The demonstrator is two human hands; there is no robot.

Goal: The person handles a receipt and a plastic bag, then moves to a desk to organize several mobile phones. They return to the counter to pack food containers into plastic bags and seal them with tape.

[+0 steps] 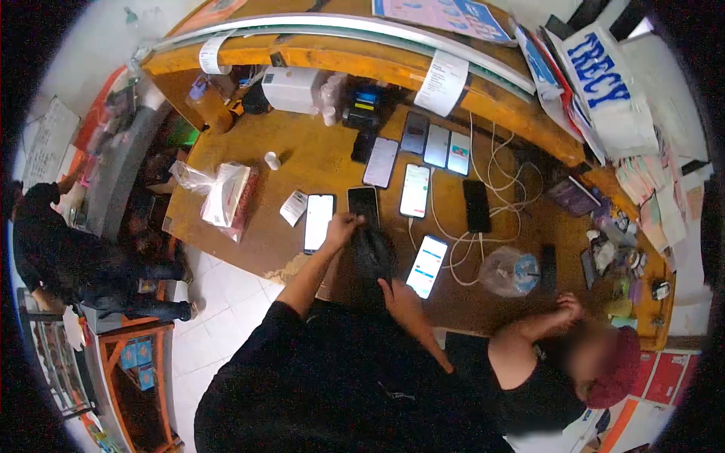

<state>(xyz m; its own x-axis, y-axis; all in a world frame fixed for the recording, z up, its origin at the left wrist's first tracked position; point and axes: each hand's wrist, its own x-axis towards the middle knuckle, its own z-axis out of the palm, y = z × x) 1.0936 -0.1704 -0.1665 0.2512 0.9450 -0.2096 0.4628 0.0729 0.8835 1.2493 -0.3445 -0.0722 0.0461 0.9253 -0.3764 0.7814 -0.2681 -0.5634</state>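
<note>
A black bag or pouch [371,253] hangs between my hands at the desk's front edge. My left hand [346,228] pinches its upper left part, fingers closed, just below a dark-screened phone [362,201]. Lower down on the right side, my right hand [400,296] grips the black material near its bottom. A lit phone [319,223] lies left of my left hand, with a paper slip [294,208] beside it. Another lit phone [427,266] rests to the right of my right hand.
More phones [414,191] and white cables [495,204] spread over the wooden desk [249,143]. A person in a dark red cap [621,370] sits at the right; another person in dark clothes [72,241] stands at the far left. A plastic-wrapped box [226,198] lies on the left.
</note>
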